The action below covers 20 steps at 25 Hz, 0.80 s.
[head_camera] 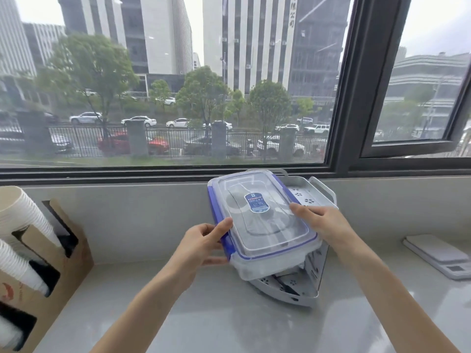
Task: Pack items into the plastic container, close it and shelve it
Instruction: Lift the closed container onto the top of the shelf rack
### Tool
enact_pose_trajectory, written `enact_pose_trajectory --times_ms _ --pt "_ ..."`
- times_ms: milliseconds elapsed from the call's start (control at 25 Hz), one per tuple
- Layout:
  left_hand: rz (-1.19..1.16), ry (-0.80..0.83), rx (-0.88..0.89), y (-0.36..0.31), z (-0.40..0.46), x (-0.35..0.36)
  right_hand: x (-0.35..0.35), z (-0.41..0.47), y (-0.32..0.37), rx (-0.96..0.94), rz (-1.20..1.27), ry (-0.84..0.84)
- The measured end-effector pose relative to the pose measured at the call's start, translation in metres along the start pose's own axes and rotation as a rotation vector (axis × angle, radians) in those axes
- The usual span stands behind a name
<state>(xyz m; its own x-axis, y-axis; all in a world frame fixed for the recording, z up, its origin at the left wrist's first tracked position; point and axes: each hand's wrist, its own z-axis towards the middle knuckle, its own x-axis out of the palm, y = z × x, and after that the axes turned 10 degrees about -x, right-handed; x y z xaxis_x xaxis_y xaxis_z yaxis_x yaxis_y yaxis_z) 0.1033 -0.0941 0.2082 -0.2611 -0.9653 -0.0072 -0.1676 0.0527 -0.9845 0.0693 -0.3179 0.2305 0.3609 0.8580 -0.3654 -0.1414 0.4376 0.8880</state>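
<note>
I watch both hands — left hand (204,240), right hand (316,220) — grip the closed container (265,225) over the rack (318,197); tilted, it could slip off.

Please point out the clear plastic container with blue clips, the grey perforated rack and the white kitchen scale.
Clear plastic container (257,217), head view: lid centre.
Grey perforated rack (309,194), head view: top shelf.
White kitchen scale (438,253), head view: platform.

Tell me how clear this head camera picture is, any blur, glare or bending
Head view: soft daylight from the window, no hard shadows; the frame bows from wide-angle distortion; the cup holder at left is smeared; the plastic container, left hand and right hand are fairly sharp; faint sheen on the lid.
</note>
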Motion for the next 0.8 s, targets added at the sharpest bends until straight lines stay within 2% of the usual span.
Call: enact_pose_trajectory --times_ms 360,800 --pt "-0.019 0.110 0.083 -0.060 0.061 0.044 -0.042 0.079 0.011 -0.058 0.043 -0.059" --pt "-0.058 0.203 -0.028 -0.070 0.138 0.085 -0.064 0.161 -0.029 -0.108 0.051 -0.201"
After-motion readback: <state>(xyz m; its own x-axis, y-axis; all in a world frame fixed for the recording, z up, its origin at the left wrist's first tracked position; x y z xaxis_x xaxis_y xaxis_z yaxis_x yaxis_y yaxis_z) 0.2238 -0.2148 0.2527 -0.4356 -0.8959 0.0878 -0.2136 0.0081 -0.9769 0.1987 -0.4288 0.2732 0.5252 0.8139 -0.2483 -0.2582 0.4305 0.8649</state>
